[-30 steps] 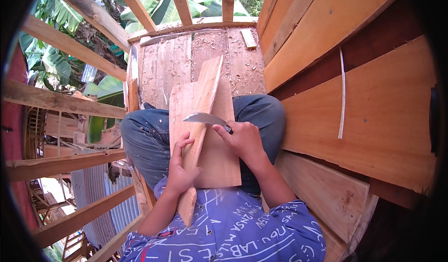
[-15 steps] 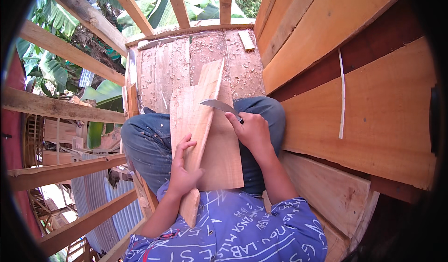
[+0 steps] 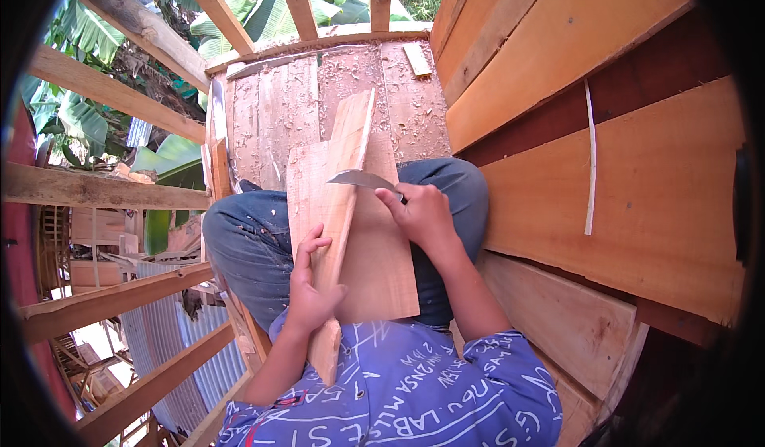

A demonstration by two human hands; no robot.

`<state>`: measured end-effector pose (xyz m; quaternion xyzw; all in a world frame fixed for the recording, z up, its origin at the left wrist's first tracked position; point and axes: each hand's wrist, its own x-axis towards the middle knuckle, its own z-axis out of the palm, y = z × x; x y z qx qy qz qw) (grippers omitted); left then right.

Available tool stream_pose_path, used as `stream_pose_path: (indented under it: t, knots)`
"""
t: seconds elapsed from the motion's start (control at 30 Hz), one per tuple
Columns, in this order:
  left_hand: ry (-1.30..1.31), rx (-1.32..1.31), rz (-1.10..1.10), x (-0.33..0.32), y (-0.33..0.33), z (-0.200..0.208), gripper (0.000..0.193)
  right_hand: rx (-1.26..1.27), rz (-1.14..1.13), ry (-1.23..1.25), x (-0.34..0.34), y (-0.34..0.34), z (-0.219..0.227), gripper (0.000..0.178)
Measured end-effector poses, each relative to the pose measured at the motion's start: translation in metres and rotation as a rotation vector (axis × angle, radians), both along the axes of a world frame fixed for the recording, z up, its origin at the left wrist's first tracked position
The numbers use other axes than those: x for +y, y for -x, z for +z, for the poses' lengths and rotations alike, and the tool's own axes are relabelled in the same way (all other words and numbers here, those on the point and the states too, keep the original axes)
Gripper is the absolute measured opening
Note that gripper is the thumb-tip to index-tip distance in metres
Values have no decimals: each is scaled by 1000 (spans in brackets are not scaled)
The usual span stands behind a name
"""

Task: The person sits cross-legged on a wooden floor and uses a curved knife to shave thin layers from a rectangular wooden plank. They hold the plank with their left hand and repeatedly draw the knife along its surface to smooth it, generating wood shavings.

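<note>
My right hand is closed round the dark handle of a knife. Its curved steel blade points left and lies across the right edge of a long, narrow piece of wood. Lower down, my left hand grips that piece, with the thumb over its right side and the fingers along its left. The wood slants from my shirt up and away, its far end tapering to a corner. Beneath it, a wide flat board rests across my lap, between my bent knees.
Wood shavings lie over the plank floor ahead, with a small pale wood block near the far rail. A slatted wooden railing runs along the left. At the right is a plank wall with a hanging white strip.
My right hand has drawn the knife slightly left, so its blade now reaches farther over the narrow wood. My left hand keeps its hold.
</note>
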<state>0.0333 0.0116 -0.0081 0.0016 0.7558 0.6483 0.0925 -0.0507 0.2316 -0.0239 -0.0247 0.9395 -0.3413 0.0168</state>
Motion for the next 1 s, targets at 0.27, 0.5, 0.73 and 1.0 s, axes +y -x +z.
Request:
stream_pose_path:
  t: [0.27, 0.5, 0.73, 1.0]
  knots:
    - [-46, -48, 4, -3, 7, 2, 67, -10, 6, 27, -2, 8, 4, 55]
    - [-172, -38, 6, -10, 7, -7, 67, 60, 108, 14, -21, -13, 15, 52]
    - [-179, -44, -12, -16, 13, -10, 68, 165, 220, -48, -21, -6, 11, 48]
    - [-200, -42, -19, -22, 12, -10, 67, 198, 283, -94, -22, 9, 12, 51]
